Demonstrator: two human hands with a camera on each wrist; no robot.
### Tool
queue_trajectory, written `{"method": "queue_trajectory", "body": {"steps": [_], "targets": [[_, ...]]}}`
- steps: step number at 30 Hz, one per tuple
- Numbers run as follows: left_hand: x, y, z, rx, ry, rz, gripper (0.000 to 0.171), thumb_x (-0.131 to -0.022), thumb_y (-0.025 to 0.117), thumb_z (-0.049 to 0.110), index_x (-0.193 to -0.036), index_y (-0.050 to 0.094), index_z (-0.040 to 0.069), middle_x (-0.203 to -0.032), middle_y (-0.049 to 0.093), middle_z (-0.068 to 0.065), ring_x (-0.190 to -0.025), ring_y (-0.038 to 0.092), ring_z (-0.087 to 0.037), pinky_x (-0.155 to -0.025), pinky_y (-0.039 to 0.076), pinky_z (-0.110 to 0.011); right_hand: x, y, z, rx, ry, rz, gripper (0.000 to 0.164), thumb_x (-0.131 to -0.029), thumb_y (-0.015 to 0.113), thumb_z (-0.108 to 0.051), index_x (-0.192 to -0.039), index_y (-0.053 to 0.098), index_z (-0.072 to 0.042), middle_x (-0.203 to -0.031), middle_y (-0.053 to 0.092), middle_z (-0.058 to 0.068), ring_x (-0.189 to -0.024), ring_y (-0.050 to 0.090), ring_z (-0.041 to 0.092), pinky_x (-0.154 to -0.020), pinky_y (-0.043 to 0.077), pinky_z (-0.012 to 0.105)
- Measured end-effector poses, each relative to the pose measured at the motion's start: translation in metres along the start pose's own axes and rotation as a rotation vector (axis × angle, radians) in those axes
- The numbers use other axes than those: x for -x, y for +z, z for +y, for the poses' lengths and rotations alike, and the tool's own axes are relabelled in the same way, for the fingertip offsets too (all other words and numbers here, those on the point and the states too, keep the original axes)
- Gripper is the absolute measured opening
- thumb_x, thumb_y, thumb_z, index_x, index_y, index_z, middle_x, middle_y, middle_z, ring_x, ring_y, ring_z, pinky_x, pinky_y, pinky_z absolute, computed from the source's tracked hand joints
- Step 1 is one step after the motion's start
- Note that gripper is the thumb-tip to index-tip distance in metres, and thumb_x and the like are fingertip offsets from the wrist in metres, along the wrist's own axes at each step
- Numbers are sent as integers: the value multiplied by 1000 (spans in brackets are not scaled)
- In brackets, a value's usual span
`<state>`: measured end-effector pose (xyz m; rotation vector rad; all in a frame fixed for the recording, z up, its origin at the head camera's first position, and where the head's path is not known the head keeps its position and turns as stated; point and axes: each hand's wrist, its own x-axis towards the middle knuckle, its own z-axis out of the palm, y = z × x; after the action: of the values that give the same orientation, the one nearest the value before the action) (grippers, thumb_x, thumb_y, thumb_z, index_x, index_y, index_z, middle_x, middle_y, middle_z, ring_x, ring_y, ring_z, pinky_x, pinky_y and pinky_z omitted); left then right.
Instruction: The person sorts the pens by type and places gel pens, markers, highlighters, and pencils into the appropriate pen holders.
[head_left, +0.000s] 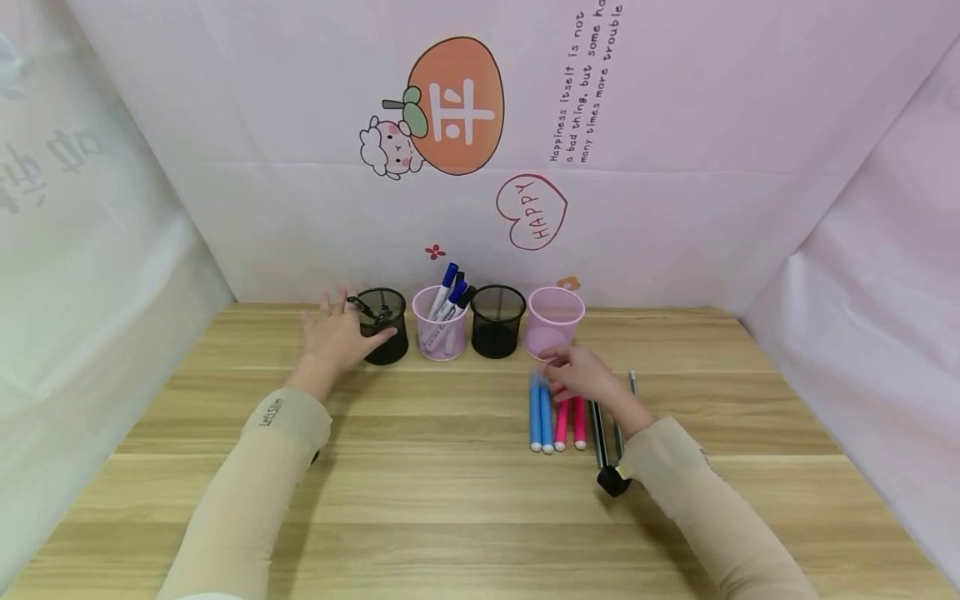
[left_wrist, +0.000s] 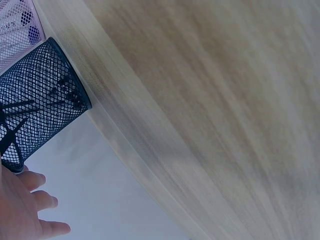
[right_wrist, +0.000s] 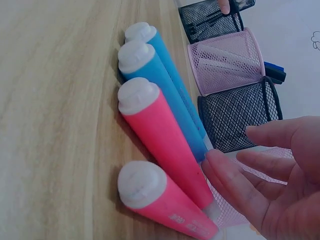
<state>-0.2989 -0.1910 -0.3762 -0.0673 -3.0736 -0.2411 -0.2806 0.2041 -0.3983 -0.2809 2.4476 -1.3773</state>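
Observation:
My left hand (head_left: 333, 340) rests against the left side of a black mesh pen cup (head_left: 387, 346), its thumb across the front and fingers spread. Thin black items (head_left: 365, 307) stand inside; their kind is unclear. In the left wrist view, the fingers extend past that cup's rim. My right hand (head_left: 588, 377) hovers over the far ends of two blue markers (head_left: 546, 421) and two pink markers (head_left: 580, 427), fingers loosely bent. In the right wrist view, its fingertips are near a blue marker (right_wrist: 160, 80) and a pink marker (right_wrist: 162, 140); no grip shows.
Along the back wall, a pink cup (head_left: 442, 346) holds several blue- and black-capped markers (head_left: 448, 300). Beside it stand a second black mesh cup (head_left: 495, 337) and another pink cup (head_left: 551, 329). Dark pencils (head_left: 598, 433) lie under the right forearm, near a black object (head_left: 613, 481).

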Motion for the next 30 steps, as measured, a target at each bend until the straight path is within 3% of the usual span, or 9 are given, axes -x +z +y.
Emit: {"method": "queue_trajectory", "body": {"steps": [6, 13, 22, 30], "targets": [[0, 1, 0, 6, -2, 2, 103, -95, 47, 74, -151, 38, -12, -166, 14, -28, -151, 2, -54, -114, 8, -76, -4, 5, -2, -9, -2, -16, 46, -104, 58, -8, -142, 48, 13, -125, 58, 33, -85, 68, 28, -71, 63, 38], [0, 1, 0, 16, -1, 0, 105, -95, 46, 76, -151, 39, -12, -166, 14, -28, -151, 3, -54, -113, 7, -77, -9, 12, -4, -18, -30, -40, 44, -98, 56, 3, -140, 47, 17, -119, 58, 31, -82, 63, 24, -68, 63, 37], [-1, 1, 0, 25, -2, -3, 102, -95, 48, 73, -151, 39, -12, -167, 14, -27, -151, 4, -54, -113, 7, -78, -10, 17, -5, 80, -17, -73, 54, -91, 66, 8, -141, 48, 17, -126, 56, 34, -85, 68, 30, -68, 63, 37], [-1, 0, 1, 30, -7, -12, 105, -94, 47, 75, -151, 38, -12, -167, 13, -27, -151, 3, -54, -112, 8, -78, -13, 18, -9, 175, -7, -66, 60, -88, 70, 5, -143, 47, 15, -117, 59, 27, -77, 67, 24, -66, 62, 33]]}}
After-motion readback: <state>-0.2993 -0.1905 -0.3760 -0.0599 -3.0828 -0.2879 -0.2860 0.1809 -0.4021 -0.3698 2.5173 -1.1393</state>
